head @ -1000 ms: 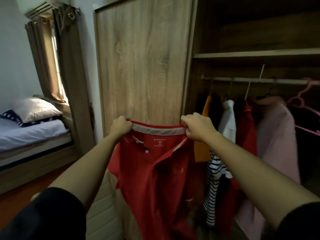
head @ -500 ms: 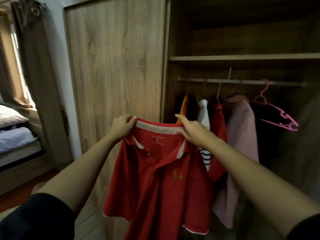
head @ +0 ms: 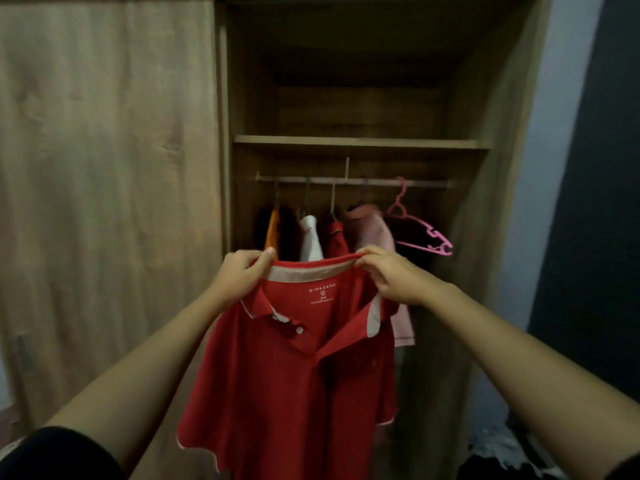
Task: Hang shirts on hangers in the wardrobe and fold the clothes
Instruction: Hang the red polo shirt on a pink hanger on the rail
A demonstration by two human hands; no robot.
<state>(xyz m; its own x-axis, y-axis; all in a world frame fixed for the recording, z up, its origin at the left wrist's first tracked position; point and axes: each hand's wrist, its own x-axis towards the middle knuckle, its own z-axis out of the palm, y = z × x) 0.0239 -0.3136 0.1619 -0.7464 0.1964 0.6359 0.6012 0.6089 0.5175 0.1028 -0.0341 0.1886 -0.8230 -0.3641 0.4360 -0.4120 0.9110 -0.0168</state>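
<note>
A red polo shirt (head: 294, 386) with a pale collar band hangs in front of me, its front facing me. My left hand (head: 242, 275) grips the left end of its collar and my right hand (head: 394, 275) pinches the right end. Behind it the open wardrobe shows a rail (head: 349, 182) with several hung shirts: orange (head: 272, 230), white (head: 310, 237), red (head: 336, 237) and pink (head: 372, 230). An empty pink hanger (head: 420, 233) hangs at the right end of the rail, up and to the right of my right hand.
A shut wooden wardrobe door (head: 107, 202) fills the left. A shelf (head: 360, 142) sits above the rail. The wardrobe's right side panel (head: 485, 202) borders a pale wall (head: 547, 168). A heap of clothes (head: 502, 452) lies low at the right.
My view has swung right, so the bed and window are gone and the open wardrobe is centred. The shirt, held by both hands at the collar, now hangs in front of the rail.
</note>
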